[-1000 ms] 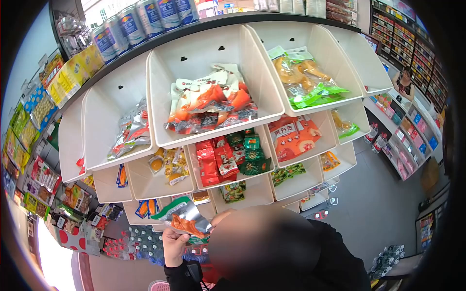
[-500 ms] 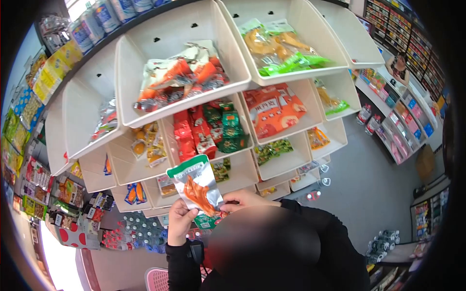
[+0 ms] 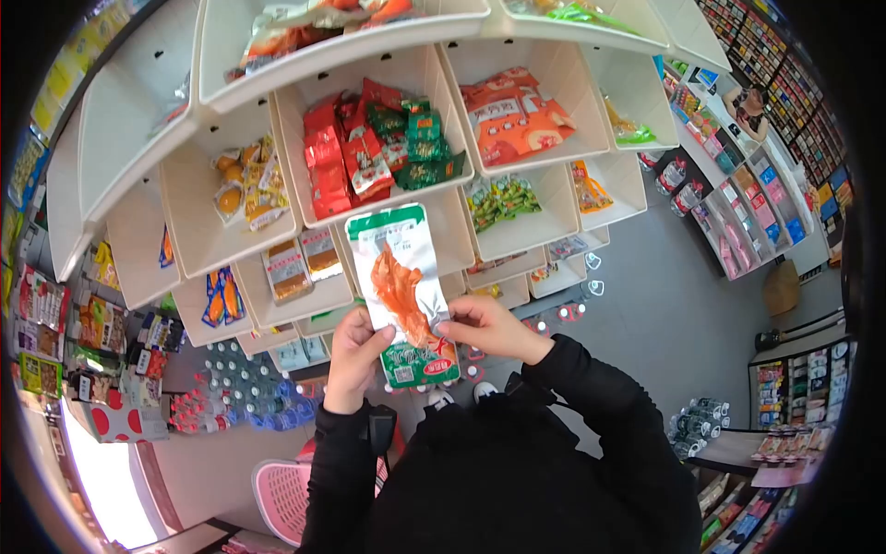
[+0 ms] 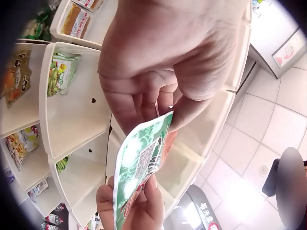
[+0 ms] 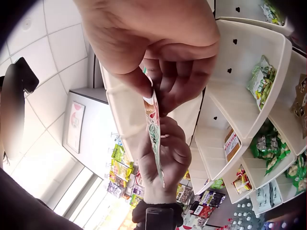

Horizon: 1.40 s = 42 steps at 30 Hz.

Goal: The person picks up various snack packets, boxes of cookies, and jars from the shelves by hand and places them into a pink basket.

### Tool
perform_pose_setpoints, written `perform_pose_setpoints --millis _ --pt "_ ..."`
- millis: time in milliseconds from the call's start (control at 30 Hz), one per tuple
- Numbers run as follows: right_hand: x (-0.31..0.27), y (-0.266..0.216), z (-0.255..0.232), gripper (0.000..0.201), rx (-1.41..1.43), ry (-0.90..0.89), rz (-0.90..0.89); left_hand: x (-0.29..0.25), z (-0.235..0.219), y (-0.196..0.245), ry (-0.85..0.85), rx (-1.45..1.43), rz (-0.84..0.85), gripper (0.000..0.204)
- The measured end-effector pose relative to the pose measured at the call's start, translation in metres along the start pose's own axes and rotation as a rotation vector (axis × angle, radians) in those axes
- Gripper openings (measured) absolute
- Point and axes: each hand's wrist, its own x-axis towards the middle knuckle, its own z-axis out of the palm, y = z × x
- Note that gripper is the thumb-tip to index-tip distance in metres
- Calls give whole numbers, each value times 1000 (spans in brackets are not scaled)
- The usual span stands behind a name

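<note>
A silver and green snack pouch (image 3: pixel 399 286) with an orange-brown food picture is upright in the head view, facing the camera. My left hand (image 3: pixel 353 355) pinches its left edge, thumb on the front. On the other side my right hand (image 3: pixel 494 328) pinches the right edge. The left wrist view has the left hand (image 4: pixel 168 62) large above the pouch's green lower part (image 4: pixel 141 160), with the right hand (image 4: pixel 139 206) beyond. In the right wrist view the pouch (image 5: pixel 154 127) is nearly edge-on between the right hand (image 5: pixel 153 48) and the left hand (image 5: pixel 165 158).
Tiered white bins stand in front, holding red and green packets (image 3: pixel 369 148), an orange-red bag (image 3: pixel 517 115) and other snacks. Water bottles (image 3: pixel 240 388) stand on the floor at left, near a pink basket (image 3: pixel 281 499). A person (image 3: pixel 749 111) is at the counter, upper right.
The pouch has turned from tilted to upright, facing the camera, with both hands on it. The head view has tipped down, so the bins sit higher and my arms and shoes show.
</note>
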Motion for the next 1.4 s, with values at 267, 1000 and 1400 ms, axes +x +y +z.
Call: perform_pose_setpoints --millis 267,1000,1400 --pt "-26 21 0 13 -31 130 18 -8 5 -19 -27 42 -34 8" --pt "-102 83 0 21 206 159 406 -60 11 -119 -18 36 -241 17" --pt "-77 97 15 15 191 77 180 -66 8 -73 33 28 -207 11"
